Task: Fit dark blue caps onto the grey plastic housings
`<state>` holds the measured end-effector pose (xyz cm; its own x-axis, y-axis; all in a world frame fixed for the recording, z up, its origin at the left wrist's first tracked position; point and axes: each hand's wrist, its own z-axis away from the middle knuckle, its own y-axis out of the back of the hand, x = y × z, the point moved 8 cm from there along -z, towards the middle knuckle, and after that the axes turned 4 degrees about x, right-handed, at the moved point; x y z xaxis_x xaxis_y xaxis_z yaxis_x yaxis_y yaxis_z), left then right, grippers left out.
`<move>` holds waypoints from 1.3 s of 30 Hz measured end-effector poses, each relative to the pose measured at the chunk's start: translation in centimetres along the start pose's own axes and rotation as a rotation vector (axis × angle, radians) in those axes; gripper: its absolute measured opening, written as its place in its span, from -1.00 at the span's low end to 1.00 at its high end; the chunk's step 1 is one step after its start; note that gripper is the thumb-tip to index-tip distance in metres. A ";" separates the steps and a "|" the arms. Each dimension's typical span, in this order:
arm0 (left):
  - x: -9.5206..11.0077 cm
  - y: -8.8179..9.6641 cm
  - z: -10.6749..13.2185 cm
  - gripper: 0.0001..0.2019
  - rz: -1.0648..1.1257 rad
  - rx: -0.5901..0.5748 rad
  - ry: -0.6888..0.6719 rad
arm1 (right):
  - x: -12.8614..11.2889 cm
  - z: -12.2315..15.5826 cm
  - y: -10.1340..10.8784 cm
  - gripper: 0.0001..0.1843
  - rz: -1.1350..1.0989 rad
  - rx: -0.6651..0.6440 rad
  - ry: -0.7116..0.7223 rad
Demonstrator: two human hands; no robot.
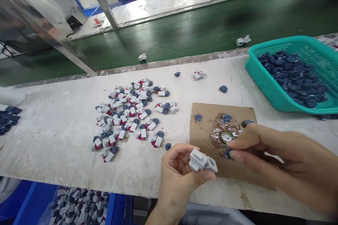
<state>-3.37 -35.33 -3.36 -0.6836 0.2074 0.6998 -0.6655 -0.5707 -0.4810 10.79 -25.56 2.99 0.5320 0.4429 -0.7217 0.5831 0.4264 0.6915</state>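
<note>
Where the white part is: in the left hand (182,174), the white part (200,160) sits above the near edge of the cardboard (202,140).
Hands: near each other but apart; the left has thumb and fingers closed on the white part, the right hand (287,147) pinches a blue bit (227,153) beside the wet patch (215,136).
Done: many joined pieces (132,112) in white, red and blue lie on the surface (66,123); more fill the bin (112,207).
Left: the held white part and blue bit are apart, so this piece looks unfinished; the basket (264,89) holds many more blue bits.
Direction: the white part's long axis slopes down rightward, narrow end low, pointing right and slightly towards the person.
</note>
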 end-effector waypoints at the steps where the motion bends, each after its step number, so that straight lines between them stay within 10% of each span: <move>1: 0.2 0.0 0.2 -0.58 -0.026 0.012 -0.013 | -1.1 0.2 -0.3 -0.59 -0.071 -0.026 0.039; 9: 1.4 -0.5 1.3 -0.59 -0.091 0.083 -0.058 | -3.8 0.7 -1.8 -0.72 -0.123 -0.132 0.235; 21: 0.2 4.1 2.1 -0.53 -0.058 0.144 -0.077 | -5.4 -0.2 -8.5 -0.66 -0.589 -0.403 -0.012; 26: 5.9 8.3 0.9 -0.36 -0.537 0.123 -0.111 | -5.6 -3.2 -11.2 -0.74 -0.526 -0.447 0.034; 30: 20.8 8.2 -5.7 -0.46 -1.351 0.341 -0.626 | -4.8 -4.9 -12.0 -0.79 -0.170 -0.345 0.211; 33: 29.6 5.4 -15.3 -0.53 -1.627 0.500 -0.861 | -5.5 -4.5 -10.4 -0.82 0.019 -0.215 0.416; 36: 32.2 2.7 -25.3 -0.55 -1.689 0.469 -0.822 | -3.4 -4.6 -4.6 -0.80 0.144 0.045 0.435; 39: 31.8 1.6 -30.0 -0.75 -1.747 0.419 -0.728 | 3.5 -4.8 5.8 -0.66 0.306 0.459 0.206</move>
<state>-35.14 -5.76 2.26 0.8610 0.4133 0.2963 -0.1901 -0.2787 0.9414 13.08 -17.79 4.66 0.6143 0.6557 -0.4389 0.6527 -0.1096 0.7497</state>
